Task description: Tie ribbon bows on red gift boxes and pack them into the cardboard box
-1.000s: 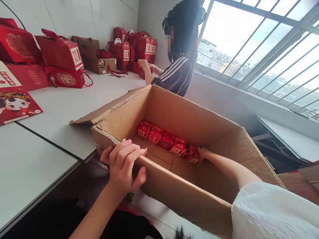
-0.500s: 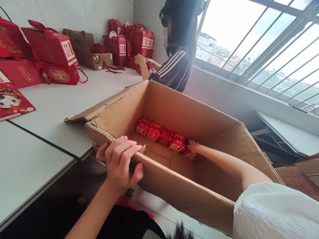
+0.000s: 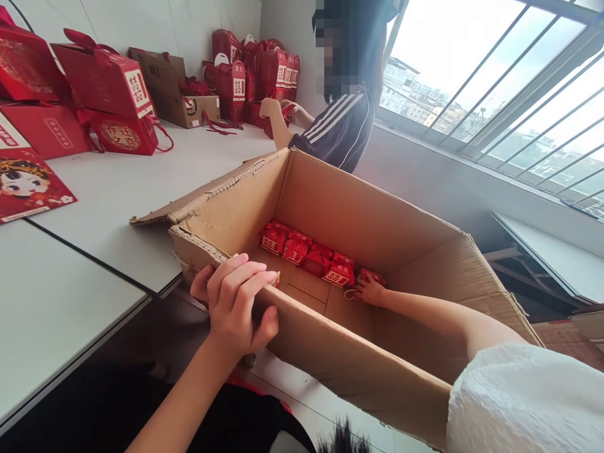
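"One red box (image 3: 375, 275) ends the row (image 3: 314, 259) inside the carton (image 3: 372, 195), at the right hand (image 3: 371, 292). Is it gripped?"

"Can't tell; the hand partly hides it. The left hand (image 3: 233, 308) curls over the carton's rim."

"How will the box handle?"

"Light, I'd guess: stiff but crushable card, slightly slick. Take it low, by opposite sides."

Loose, crinkly white sleeve (image 3: 523, 396) on right arm (image 3: 429, 313); left forearm (image 3: 184, 390), left hand (image 3: 238, 302), right hand (image 3: 371, 292) bare

Packing workroom | red gift boxes (image 3: 113, 82) on white table (image 3: 113, 182) | large open carton (image 3: 372, 207) | barred window (image 3: 491, 82)
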Demonstrator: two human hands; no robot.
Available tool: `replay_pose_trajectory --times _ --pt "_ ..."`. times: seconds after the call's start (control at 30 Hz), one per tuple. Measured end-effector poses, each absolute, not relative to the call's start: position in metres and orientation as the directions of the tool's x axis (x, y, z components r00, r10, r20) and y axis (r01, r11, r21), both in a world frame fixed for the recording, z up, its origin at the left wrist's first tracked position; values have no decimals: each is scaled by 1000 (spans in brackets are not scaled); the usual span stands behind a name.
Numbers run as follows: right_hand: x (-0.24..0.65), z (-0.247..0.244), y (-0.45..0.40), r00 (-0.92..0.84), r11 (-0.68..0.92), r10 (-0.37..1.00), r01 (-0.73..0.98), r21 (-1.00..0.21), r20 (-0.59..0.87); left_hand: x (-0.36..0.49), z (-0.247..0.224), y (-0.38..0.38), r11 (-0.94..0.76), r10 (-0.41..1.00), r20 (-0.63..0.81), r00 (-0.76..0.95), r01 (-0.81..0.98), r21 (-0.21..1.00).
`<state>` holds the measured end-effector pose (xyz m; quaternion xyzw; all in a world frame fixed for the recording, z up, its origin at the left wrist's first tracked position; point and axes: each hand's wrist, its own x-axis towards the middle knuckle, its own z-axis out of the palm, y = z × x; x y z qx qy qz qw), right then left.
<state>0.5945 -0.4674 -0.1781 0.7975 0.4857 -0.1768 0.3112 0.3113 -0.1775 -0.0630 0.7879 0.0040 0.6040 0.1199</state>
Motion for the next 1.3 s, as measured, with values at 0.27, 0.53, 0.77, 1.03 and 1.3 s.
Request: replay_pose_trajectory --times 0.27,0.53,0.77,1.03,1.3 --pt "599 -152 -462 465 -374 704 886 275 -537 312 -63 -178 -968 161 949 272 -142 205" --pt "601 -138 -473 829 -725 290 517 455 -478 313 -64 -180 -967 178 947 267 -129 218" --pt "593 -150 -445 871 -823 262 426 375 -415 314 -64 -180 -967 185 947 262 -125 223" --pt "573 -146 -426 906 -855 266 379 354 -330 311 -64 -182 -970 171 947 272 -121 210" --pt "555 -138 -369 817 -770 499 571 285 -288 306 -64 -188 -949 230 907 352 -127 290"
